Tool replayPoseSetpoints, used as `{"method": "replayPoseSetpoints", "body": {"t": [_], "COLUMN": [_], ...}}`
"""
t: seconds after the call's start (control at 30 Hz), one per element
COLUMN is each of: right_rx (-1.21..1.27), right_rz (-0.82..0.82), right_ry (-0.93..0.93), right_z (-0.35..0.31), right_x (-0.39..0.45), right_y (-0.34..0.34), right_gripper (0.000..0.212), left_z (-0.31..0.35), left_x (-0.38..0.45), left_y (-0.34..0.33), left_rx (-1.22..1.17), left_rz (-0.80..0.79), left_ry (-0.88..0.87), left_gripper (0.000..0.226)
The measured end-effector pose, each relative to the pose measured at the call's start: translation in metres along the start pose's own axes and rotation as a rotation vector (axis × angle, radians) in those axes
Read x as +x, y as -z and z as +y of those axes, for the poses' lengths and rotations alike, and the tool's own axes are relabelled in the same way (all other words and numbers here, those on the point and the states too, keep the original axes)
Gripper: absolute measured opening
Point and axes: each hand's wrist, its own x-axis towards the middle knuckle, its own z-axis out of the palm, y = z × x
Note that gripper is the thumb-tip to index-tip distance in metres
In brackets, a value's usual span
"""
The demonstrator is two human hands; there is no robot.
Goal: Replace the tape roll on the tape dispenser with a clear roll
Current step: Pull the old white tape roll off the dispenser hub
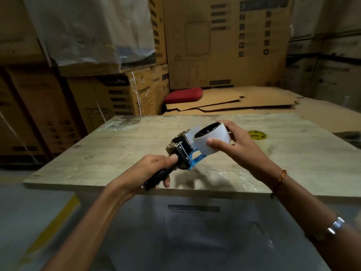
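Old roll: white tape roll [212, 140] seemingly still seated in blue-framed, black-handled tape dispenser [182, 153]; right hand [240, 143] grips it.
Handle: left hand [156, 170] wraps it.
Left: swap in clear tape roll with yellow core [257, 138], lying on wooden tabletop [117, 145].

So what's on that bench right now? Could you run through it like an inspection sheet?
Surface: pale wooden tabletop, scuffed, with shiny film patches near the front edge.
Job's things: tape dispenser held above the table, white tape roll on it; clear tape roll with yellow core lying flat at the right.
Clutter: nothing seen.
Hands: left hand grips the black handle; right hand holds the white roll.
Cables: nothing seen.
Surroundings: stacked cardboard boxes, flattened cardboard, red cushion.
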Motion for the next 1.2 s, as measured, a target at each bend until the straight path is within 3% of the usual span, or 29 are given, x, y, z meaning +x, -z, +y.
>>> {"method": "replayPoseSetpoints", "body": {"t": [0.2,0.37,0.5,0.67,0.97,1.2], "right_rx": [-0.103,-0.51,-0.666,-0.617,-0.462,-0.402], "right_rz": [0.014,0.1,0.128,0.08,-0.044,-0.047], "right_ry": [0.142,0.376,0.397,0.331,0.183,0.156], "right_z": [-0.009,-0.005,0.013,0.044,0.068,0.08], "right_x": [-0.02,-0.031,-0.025,-0.014,0.004,0.023], "right_y": [0.004,0.0,-0.015,-0.026,-0.035,-0.03], "right_gripper": [0.081,0.098,0.103,0.098,0.084,0.082], "left_z": [-0.013,-0.032,-0.045,-0.057,-0.067,-0.068], "left_x": [-0.009,0.001,0.017,0.046,0.099,0.123], "left_y": [0.002,0.013,0.01,0.011,0.014,0.021], "left_rx": [0.258,0.483,0.649,0.797,0.985,0.988], "left_rz": [-0.035,0.153,0.345,0.418,0.45,0.31], "left_ry": [-0.106,-0.205,-0.282,-0.366,-0.345,-0.248], "left_gripper": [0.04,0.062,0.041,0.055,0.055,0.043]}}
